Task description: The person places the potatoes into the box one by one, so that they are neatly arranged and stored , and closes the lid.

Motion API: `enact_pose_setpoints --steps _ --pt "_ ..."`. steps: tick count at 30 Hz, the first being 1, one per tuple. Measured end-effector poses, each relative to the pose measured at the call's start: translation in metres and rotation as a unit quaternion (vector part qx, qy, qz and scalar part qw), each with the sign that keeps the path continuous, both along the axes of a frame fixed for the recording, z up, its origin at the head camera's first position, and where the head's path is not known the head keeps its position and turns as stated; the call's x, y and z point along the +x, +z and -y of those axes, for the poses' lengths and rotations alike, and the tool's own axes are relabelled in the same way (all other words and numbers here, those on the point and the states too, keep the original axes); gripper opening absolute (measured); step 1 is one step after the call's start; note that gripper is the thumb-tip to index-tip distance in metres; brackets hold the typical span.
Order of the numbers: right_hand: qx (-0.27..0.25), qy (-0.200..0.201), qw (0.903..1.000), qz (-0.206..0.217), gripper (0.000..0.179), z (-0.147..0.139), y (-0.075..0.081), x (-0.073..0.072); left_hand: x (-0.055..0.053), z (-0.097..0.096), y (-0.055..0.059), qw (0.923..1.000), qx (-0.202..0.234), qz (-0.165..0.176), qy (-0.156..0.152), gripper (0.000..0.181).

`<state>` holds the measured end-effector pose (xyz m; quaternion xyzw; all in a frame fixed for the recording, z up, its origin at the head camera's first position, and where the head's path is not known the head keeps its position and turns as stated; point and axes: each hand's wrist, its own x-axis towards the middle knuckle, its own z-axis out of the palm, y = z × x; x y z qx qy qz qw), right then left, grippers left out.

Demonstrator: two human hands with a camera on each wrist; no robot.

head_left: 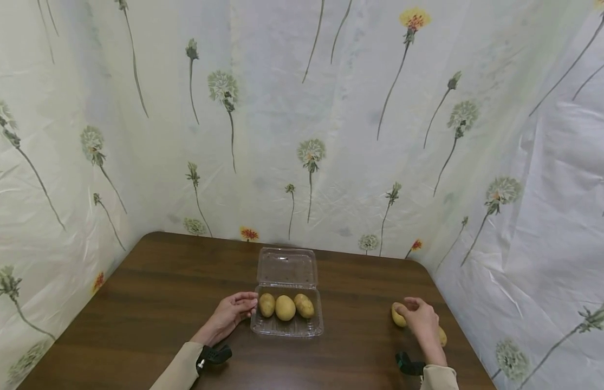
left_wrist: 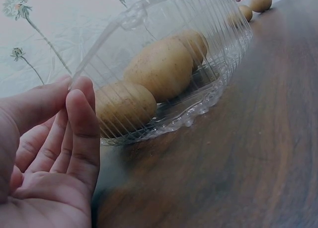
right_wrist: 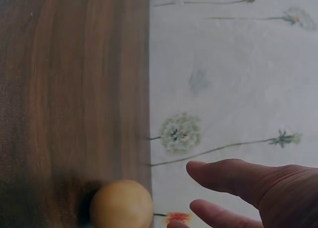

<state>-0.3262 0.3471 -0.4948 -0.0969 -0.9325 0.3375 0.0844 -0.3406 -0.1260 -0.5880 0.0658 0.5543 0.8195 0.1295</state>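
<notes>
A hinged clear plastic container (head_left: 286, 331) lies on the table with its lid (head_left: 287, 267) raised toward the back. Three potatoes (head_left: 285, 308) sit side by side in its base. My left hand (head_left: 229, 315) pinches the container's left rim between thumb and fingertips, as the left wrist view shows near the closest potato (left_wrist: 126, 109). Far to the right, my right hand (head_left: 422, 320) hovers around a loose potato (head_left: 398, 316), thumb and fingers apart. Another potato (head_left: 442, 337) shows partly behind that hand. In the right wrist view, a potato (right_wrist: 121, 205) appears left of the spread fingers.
The brown wooden table (head_left: 184, 276) has rounded back corners. A pale curtain (head_left: 262, 135) with dandelion prints hangs along its back and sides, close to the right edge. Dark bands (head_left: 214, 355) circle both wrists below light sleeves.
</notes>
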Motion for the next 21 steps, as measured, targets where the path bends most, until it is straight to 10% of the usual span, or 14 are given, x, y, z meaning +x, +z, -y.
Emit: enact_pose_setpoints --steps 21 --pt "-0.008 -0.031 0.9995 0.005 0.048 -0.004 -0.020 -0.009 0.000 0.001 0.000 0.9999 -0.001 -0.012 -0.006 0.038"
